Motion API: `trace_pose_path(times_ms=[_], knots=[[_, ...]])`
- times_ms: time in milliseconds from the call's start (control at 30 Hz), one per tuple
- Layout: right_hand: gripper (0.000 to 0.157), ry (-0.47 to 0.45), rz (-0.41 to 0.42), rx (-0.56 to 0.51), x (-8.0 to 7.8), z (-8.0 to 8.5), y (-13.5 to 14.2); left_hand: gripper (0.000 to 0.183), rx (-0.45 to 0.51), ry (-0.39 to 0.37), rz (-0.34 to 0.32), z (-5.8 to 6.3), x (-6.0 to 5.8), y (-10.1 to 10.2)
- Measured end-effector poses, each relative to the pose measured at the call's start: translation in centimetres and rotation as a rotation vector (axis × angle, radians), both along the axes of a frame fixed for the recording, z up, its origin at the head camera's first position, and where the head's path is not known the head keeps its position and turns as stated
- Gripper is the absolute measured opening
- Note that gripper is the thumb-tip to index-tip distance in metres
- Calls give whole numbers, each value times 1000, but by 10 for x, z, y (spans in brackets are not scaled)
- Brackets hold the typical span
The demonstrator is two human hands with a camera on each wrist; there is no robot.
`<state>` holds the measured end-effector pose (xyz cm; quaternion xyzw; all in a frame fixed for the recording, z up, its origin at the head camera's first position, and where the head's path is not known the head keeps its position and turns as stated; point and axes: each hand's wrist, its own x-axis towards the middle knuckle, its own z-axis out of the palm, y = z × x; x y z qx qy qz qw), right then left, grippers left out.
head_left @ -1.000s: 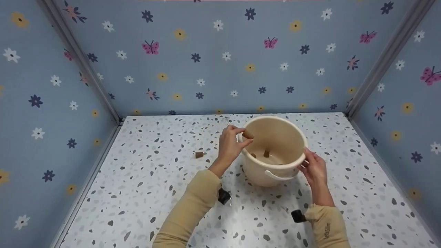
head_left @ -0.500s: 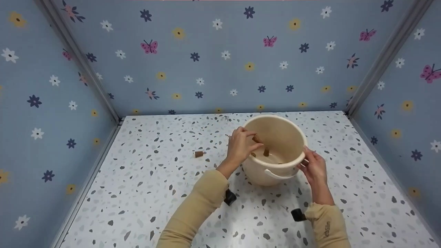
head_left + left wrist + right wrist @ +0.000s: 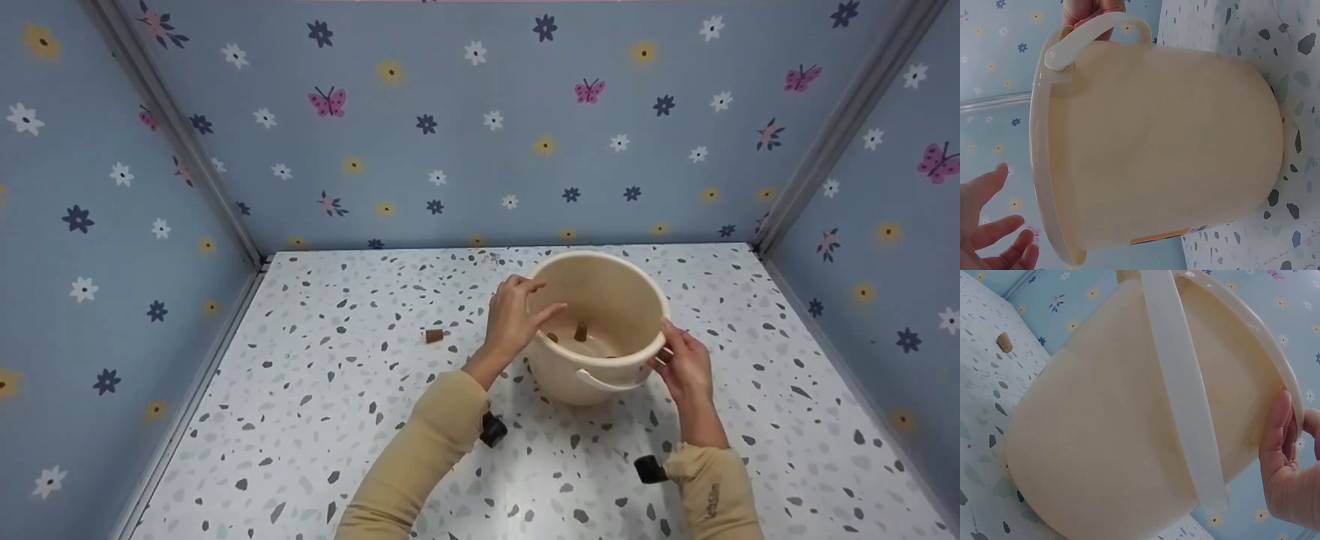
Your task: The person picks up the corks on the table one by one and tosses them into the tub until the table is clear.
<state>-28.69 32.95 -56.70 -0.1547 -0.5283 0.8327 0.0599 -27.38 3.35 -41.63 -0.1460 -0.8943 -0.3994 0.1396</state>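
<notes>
A cream plastic bucket (image 3: 585,382) with a white handle (image 3: 1182,388) stands on the speckled table. My left hand (image 3: 511,315) is over its left rim, thumb and fingers spread apart with nothing between them. In the left wrist view the fingers (image 3: 1002,239) are beside the mouth of the bucket. My right hand (image 3: 684,364) grips the rim at the right side, thumb and fingers on either side of the edge. Inside, on the bottom, a tapered cork (image 3: 581,332) stands upright and another cork (image 3: 553,337) shows partly; the near wall hides the rest.
One cork (image 3: 434,336) lies on the table to the left of the bucket; the right wrist view shows this cork (image 3: 1004,342) too. Blue flowered panels (image 3: 465,135) enclose the table at the back and both sides, joined by grey corner posts.
The left hand carried a cork rightward over the bucket's mouth, let go of it inside, and drew back slightly left. The right hand has stayed on the rim.
</notes>
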Motion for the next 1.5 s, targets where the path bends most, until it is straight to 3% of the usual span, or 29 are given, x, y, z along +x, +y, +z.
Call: trace_pose_path(times_ms=[133, 233, 300, 367, 500, 567, 633, 767, 900, 1033, 1067, 1233, 1500], knots=[[34, 19, 0, 0, 4, 5, -2, 41, 23, 10, 10, -3, -2, -7], [32, -37, -44, 4, 25, 43, -24, 37, 42, 23, 10, -6, -5, -14], [34, -43, -54, 19, 29, 49, -28, 37, 47, 28, 14, -8, -8, -21], [35, -19, -57, 11, 25, 40, -24, 37, 40, 28, 23, -11, -10, -28], [51, 43, -86, 49, -17, -39, 15, 37, 20, 21, 51, -17, -16, -42], [54, 38, -112, 59, -24, -50, 19, 37, 16, 22, 63, -22, -20, -49], [54, 34, -107, 47, -24, -50, 20, 36, 21, 21, 72, -26, -24, -56], [43, 24, -38, 5, -10, -24, 13, 34, 48, 20, 91, -35, -32, -70], [31, 10, -20, -17, 12, 17, -5, 34, 96, -7, 125, -46, -39, -83], [30, -1, -21, -7, 32, 54, -26, 34, 123, -49, 174, -58, -44, -95], [28, 33, -9, -33, 33, 54, -25, 35, 120, -61, 189, -62, -45, -98], [30, 8, -26, 9, 44, 74, -40, 38, 107, -132, 250, -78, -51, -113], [23, 2, -43, 25, 49, 82, -47, 38, 84, -201, 295, -98, -55, -133]])
